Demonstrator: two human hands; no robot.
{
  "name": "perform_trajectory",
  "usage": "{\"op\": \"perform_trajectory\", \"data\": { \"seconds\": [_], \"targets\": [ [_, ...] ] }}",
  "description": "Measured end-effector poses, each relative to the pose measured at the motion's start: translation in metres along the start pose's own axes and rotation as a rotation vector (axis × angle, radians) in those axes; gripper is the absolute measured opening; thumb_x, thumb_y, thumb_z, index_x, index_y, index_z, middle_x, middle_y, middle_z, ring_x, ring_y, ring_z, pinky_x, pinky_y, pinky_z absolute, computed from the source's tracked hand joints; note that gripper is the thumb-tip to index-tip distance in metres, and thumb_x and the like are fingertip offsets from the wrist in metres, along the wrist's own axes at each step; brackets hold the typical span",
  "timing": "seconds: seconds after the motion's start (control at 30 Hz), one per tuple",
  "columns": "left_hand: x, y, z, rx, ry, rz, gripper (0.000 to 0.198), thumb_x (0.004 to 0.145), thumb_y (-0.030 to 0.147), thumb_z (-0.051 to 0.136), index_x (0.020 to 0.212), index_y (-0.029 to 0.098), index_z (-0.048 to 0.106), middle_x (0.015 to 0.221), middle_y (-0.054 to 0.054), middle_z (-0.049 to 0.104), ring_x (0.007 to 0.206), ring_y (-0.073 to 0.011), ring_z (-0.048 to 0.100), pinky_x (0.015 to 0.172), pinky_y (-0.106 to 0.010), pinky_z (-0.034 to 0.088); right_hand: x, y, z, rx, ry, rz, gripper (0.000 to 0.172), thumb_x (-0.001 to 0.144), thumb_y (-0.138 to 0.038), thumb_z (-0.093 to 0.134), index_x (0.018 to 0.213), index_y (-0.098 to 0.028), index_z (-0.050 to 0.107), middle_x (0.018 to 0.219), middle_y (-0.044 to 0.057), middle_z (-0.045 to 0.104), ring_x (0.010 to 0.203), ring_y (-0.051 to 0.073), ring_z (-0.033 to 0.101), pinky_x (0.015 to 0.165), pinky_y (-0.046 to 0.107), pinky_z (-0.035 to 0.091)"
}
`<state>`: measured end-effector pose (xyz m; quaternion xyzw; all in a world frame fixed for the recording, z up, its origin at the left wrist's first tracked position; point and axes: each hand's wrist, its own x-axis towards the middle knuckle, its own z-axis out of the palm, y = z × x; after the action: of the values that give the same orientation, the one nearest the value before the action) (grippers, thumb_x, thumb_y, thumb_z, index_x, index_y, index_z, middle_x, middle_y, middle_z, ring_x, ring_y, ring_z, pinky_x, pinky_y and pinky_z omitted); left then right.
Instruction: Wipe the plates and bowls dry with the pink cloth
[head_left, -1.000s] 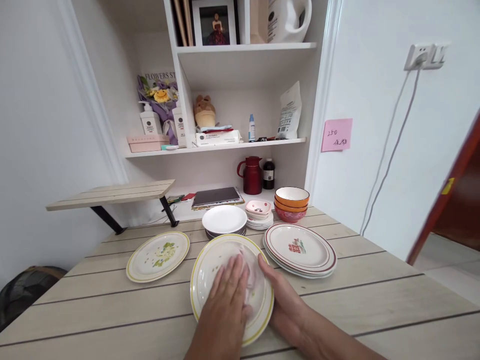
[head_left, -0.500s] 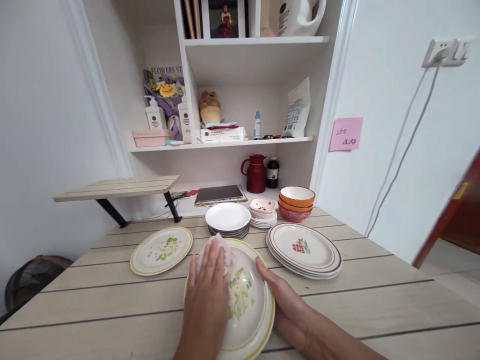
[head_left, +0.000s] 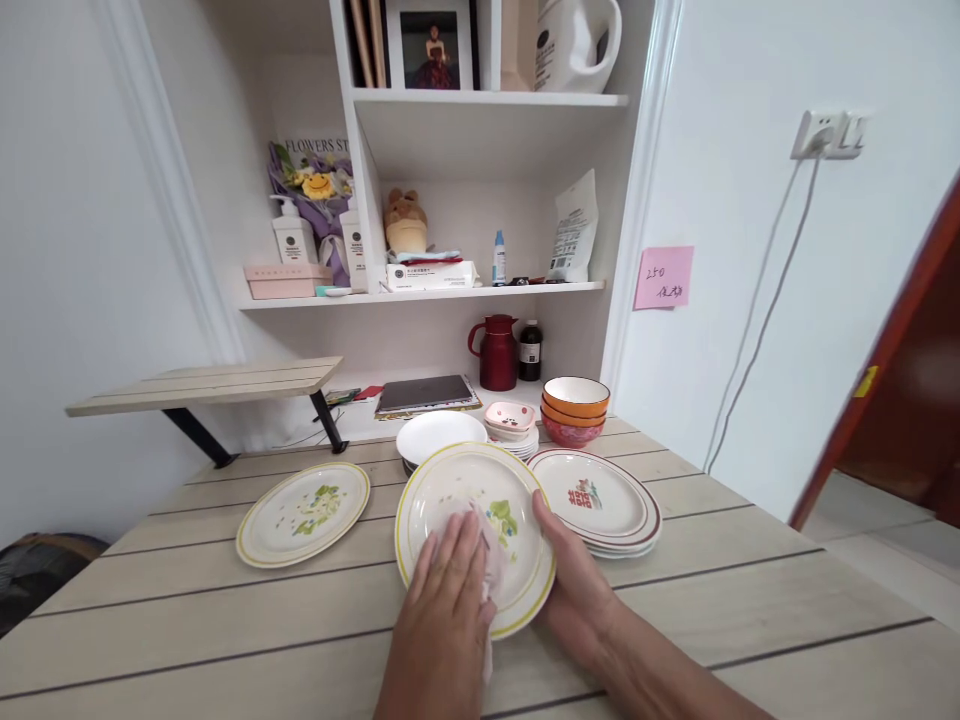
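Note:
A cream plate with yellow rims and a green flower print (head_left: pixel 517 575) is held up at a tilt, its face toward me. My right hand (head_left: pixel 577 585) grips its right edge, thumb on the front rim and the other fingers hidden behind. My left hand (head_left: pixel 446 610) lies over a pale pink cloth (head_left: pixel 491 560) and presses it against the plate's lower left face. Part of the cloth hangs below the plate's rim. To the left, a matching flower plate (head_left: pixel 304 515) lies flat on the wooden table (head_left: pixel 225 640).
Behind the held plate stand a stack of white plates (head_left: pixel 441 432), small dishes (head_left: pixel 510 417) and stacked bowls (head_left: pixel 576 400). A pile of red-rimmed plates (head_left: pixel 630 505) is at the right. Farther back are a laptop (head_left: pixel 424 393), a red jug (head_left: pixel 498 355) and a small raised shelf (head_left: pixel 210 382).
The plate has been raised and tilted up toward me. My left hand and the cloth have slid from its upper left to its lower part. The view has shifted slightly right.

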<state>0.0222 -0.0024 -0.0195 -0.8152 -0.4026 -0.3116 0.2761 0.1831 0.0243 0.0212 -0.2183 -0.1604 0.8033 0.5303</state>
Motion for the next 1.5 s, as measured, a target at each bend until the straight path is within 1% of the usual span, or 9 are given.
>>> {"op": "perform_trajectory", "data": {
  "seconds": [0.17, 0.37, 0.43, 0.7, 0.97, 1.07, 1.27, 1.37, 1.5],
  "targets": [
    [-0.001, -0.006, -0.004, -0.048, -0.081, 0.032, 0.065, 0.094, 0.013, 0.04, 0.155, 0.021, 0.018, 0.157, -0.005, 0.036, 0.146, -0.0208, 0.03, 0.113, -0.041, 0.036, -0.005, 0.012, -0.002, -0.103, -0.065, 0.115, 0.059, 0.094, -0.052, 0.05, 0.134, -0.009, 0.056, 0.121, 0.016, 0.07, 0.118, 0.025, 0.063, 0.111, 0.039, 0.037],
    [-0.002, -0.025, -0.003, 0.138, -0.032, -0.31, 0.065, 0.096, 0.017, 0.036, 0.156, 0.02, 0.011, 0.156, -0.009, 0.037, 0.144, -0.0242, 0.033, 0.114, -0.051, 0.032, -0.003, 0.024, -0.002, -0.135, -0.157, 0.192, 0.059, 0.093, -0.052, 0.053, 0.134, -0.01, 0.057, 0.125, 0.016, 0.069, 0.121, 0.026, 0.061, 0.111, 0.04, 0.037],
    [-0.003, -0.028, -0.002, 0.188, -0.01, -0.358, 0.065, 0.097, 0.019, 0.038, 0.156, 0.018, 0.011, 0.156, -0.011, 0.037, 0.144, -0.0263, 0.034, 0.114, -0.054, 0.03, -0.002, 0.023, -0.002, -0.111, -0.14, 0.171, 0.059, 0.093, -0.054, 0.052, 0.134, -0.011, 0.057, 0.123, 0.015, 0.07, 0.12, 0.026, 0.061, 0.111, 0.043, 0.037],
    [-0.002, -0.017, -0.003, 0.137, 0.043, -0.206, 0.065, 0.095, 0.015, 0.04, 0.155, 0.016, 0.016, 0.155, -0.011, 0.039, 0.144, -0.024, 0.032, 0.115, -0.047, 0.031, 0.0, 0.011, 0.0, -0.019, -0.071, 0.056, 0.058, 0.094, -0.053, 0.047, 0.134, -0.012, 0.057, 0.123, 0.015, 0.07, 0.121, 0.027, 0.061, 0.11, 0.046, 0.038],
    [0.001, -0.004, -0.008, 0.0, -0.054, 0.026, 0.063, 0.093, 0.013, 0.041, 0.153, 0.021, 0.024, 0.155, -0.004, 0.039, 0.145, -0.0199, 0.031, 0.115, -0.039, 0.033, -0.003, 0.011, -0.003, -0.1, -0.028, 0.089, 0.057, 0.092, -0.053, 0.053, 0.131, -0.011, 0.06, 0.12, 0.014, 0.071, 0.119, 0.025, 0.063, 0.111, 0.041, 0.038],
    [0.0, -0.011, -0.007, 0.059, -0.078, -0.041, 0.064, 0.094, 0.015, 0.04, 0.154, 0.023, 0.021, 0.155, -0.002, 0.039, 0.144, -0.0206, 0.034, 0.116, -0.043, 0.029, -0.005, 0.019, -0.004, -0.151, -0.079, 0.162, 0.056, 0.093, -0.05, 0.053, 0.131, -0.009, 0.06, 0.118, 0.014, 0.072, 0.118, 0.024, 0.063, 0.111, 0.039, 0.037],
    [-0.001, -0.033, -0.012, 0.223, 0.007, -0.39, 0.067, 0.097, 0.027, 0.042, 0.156, 0.016, 0.012, 0.153, -0.013, 0.04, 0.141, -0.0292, 0.038, 0.116, -0.056, 0.021, -0.005, 0.024, 0.0, -0.059, -0.155, 0.207, 0.058, 0.095, -0.049, 0.05, 0.134, -0.006, 0.056, 0.119, 0.017, 0.071, 0.118, 0.025, 0.063, 0.111, 0.039, 0.036],
    [-0.004, -0.034, -0.01, 0.219, 0.015, -0.354, 0.069, 0.096, 0.026, 0.043, 0.156, 0.016, 0.01, 0.151, -0.015, 0.044, 0.139, -0.0299, 0.041, 0.115, -0.056, 0.023, -0.002, 0.016, 0.001, -0.008, -0.065, 0.135, 0.059, 0.093, -0.051, 0.052, 0.135, -0.01, 0.055, 0.118, 0.016, 0.072, 0.116, 0.027, 0.064, 0.11, 0.043, 0.038],
    [-0.002, -0.019, -0.005, 0.192, 0.015, -0.168, 0.067, 0.095, 0.019, 0.042, 0.155, 0.015, 0.014, 0.151, -0.011, 0.045, 0.141, -0.0257, 0.039, 0.115, -0.047, 0.025, 0.001, 0.004, 0.001, 0.041, -0.005, -0.001, 0.058, 0.095, -0.052, 0.048, 0.136, -0.012, 0.055, 0.12, 0.015, 0.071, 0.116, 0.027, 0.064, 0.109, 0.045, 0.04]
  ]
}}
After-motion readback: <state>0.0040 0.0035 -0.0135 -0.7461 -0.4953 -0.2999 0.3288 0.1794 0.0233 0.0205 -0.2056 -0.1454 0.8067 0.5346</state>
